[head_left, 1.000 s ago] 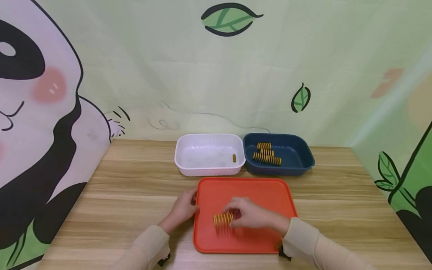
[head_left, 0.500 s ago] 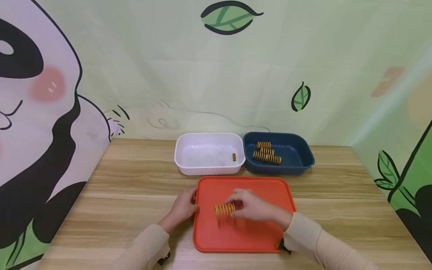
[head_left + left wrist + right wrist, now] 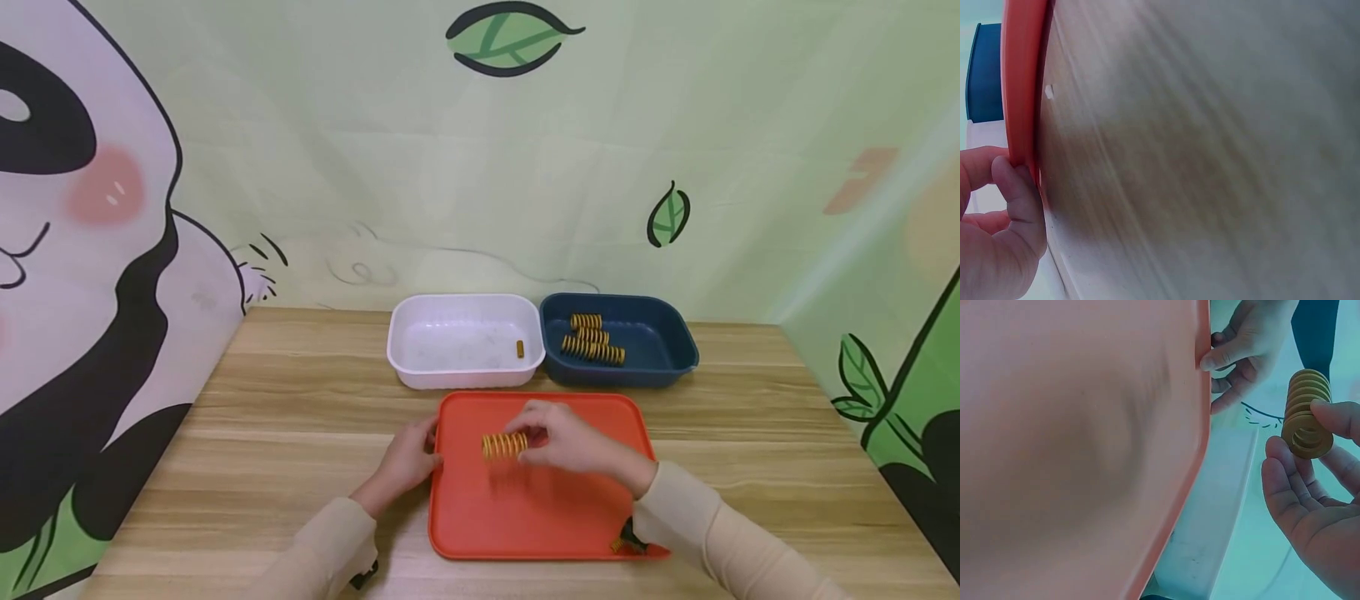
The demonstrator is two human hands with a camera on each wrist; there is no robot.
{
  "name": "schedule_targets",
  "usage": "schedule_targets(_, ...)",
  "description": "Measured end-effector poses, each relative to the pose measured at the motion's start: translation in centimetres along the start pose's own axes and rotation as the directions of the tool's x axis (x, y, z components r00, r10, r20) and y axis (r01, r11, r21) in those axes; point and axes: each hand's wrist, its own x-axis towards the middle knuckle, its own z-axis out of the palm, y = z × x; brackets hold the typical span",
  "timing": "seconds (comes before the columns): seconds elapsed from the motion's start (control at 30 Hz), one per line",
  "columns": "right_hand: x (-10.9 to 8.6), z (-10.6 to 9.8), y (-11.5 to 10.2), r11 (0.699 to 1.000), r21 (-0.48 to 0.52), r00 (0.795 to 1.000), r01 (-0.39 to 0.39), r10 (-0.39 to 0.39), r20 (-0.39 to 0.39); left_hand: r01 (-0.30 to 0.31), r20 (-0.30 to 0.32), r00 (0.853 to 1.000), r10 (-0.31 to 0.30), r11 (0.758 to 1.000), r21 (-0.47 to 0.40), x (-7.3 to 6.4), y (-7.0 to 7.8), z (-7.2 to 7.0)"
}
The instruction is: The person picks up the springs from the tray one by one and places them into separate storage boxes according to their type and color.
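Observation:
A yellow coil spring (image 3: pixel 504 446) is pinched by its right end between the thumb and fingers of my right hand (image 3: pixel 562 437). It lies sideways, raised over the red tray (image 3: pixel 540 521). The right wrist view shows the spring's (image 3: pixel 1307 412) round open end, with the thumb on one side. My left hand (image 3: pixel 405 458) holds the tray's left rim, thumb and fingers on either side of it. In the left wrist view the thumb and a finger of that left hand (image 3: pixel 1007 231) meet at the red rim.
Behind the tray, a white bin (image 3: pixel 442 379) holds one small brownish-yellow piece (image 3: pixel 521 349). The dark blue bin (image 3: pixel 660 377) beside it contains several yellow springs (image 3: pixel 592 350). A yellow bit (image 3: pixel 618 545) shows at the tray's lower right, partly hidden by the black wrist camera (image 3: pixel 632 537).
My right hand has carried the spring away from me across the tray and slightly to the right. The left hand stays on the tray rim.

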Motion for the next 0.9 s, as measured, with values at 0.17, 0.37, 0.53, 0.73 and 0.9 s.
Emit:
schedule_targets(0.17,0.1,-0.2,0.3,1.000,0.014,1.000,-0.016,0.016,-0.014,-0.007,-0.004,1.000,0.007,1.000,0.000,-0.1,0.1,-0.1)
schedule_targets(0.37,0.2,-0.6,0.3,0.999,0.032,0.999,0.020,-0.019,-0.048,-0.006,-0.004,1.000,0.006,1.000,-0.002,-0.1,0.1,-0.1)
schedule_targets(0.53,0.2,-1.1,0.4,0.998,0.048,0.995,0.041,-0.036,-0.091,-0.003,0.001,1.000,0.003,1.000,0.000,0.0,0.0,0.0)
schedule_targets(0.73,0.2,-1.7,0.6,0.998,0.037,0.992,0.043,-0.038,-0.122,0.000,0.006,1.000,0.001,1.000,-0.006,-0.1,-0.1,0.0)
schedule_targets(0.9,0.1,-2.3,0.4,0.999,0.041,0.990,0.029,-0.023,-0.137,-0.002,0.001,1.000,0.002,1.000,-0.002,-0.1,0.0,0.0)
